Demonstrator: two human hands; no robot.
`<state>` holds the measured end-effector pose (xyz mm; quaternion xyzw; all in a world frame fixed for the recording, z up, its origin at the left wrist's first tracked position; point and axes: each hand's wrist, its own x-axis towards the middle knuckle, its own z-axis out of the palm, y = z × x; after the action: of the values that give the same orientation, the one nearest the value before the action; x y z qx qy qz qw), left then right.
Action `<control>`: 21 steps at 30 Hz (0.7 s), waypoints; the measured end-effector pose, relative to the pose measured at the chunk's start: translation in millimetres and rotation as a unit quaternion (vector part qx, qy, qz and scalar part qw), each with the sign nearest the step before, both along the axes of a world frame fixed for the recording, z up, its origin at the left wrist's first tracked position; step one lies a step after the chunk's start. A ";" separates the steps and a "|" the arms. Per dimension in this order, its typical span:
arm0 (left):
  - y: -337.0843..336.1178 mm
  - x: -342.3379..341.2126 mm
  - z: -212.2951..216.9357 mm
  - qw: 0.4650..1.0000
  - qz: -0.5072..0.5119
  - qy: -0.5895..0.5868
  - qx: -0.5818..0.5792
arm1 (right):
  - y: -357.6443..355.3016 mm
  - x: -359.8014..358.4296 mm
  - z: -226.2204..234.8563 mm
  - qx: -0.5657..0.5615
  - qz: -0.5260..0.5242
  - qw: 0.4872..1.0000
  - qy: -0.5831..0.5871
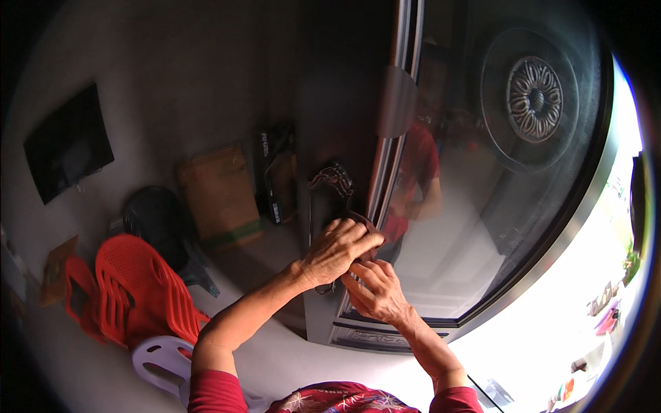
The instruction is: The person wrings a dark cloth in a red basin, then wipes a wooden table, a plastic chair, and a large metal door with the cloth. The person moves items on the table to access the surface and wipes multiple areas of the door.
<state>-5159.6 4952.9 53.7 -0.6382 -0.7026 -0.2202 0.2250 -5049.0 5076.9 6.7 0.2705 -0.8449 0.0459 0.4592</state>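
Observation:
My left hand (334, 251) is at the long ornate handle (332, 179) of a dark door, with its fingers bent over a dark maroon cloth (365, 221). Just below it, my right hand (377, 292) has curled fingers that pinch the lower part of the same cloth. Both hands nearly touch at the door's edge. The handle's upper scrolled end shows above my left hand; its middle is hidden behind my hands. Beside the handle stands a dark glass door panel (441, 261) with a metal frame, which reflects a person in a red shirt.
At left are red plastic chairs (138, 289), a pale lilac plastic stool (155, 365) and a dark chair (158, 227). A cardboard box (220, 193) leans by the wall, under a hung black screen (69, 144). A round flower ornament (535, 100) decorates the glass. Bright daylight lies at right.

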 end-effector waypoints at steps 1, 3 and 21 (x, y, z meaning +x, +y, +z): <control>5.1 1.8 2.8 0.970 -0.108 -0.215 0.040 | 4.5 7.4 3.2 -0.026 -0.005 0.999 0.032; 11.6 6.8 9.0 0.833 -0.235 -0.486 0.122 | 5.1 12.6 15.3 -0.127 0.002 0.990 0.058; 27.8 44.7 -54.5 0.907 0.024 -0.292 0.302 | 50.0 -83.0 190.1 0.001 -0.160 0.943 0.292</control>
<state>-5114.8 4980.7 -0.8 -0.4297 -0.6516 -0.5932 0.1972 -5132.0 5127.0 196.8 0.1341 -0.7060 -0.1102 0.6866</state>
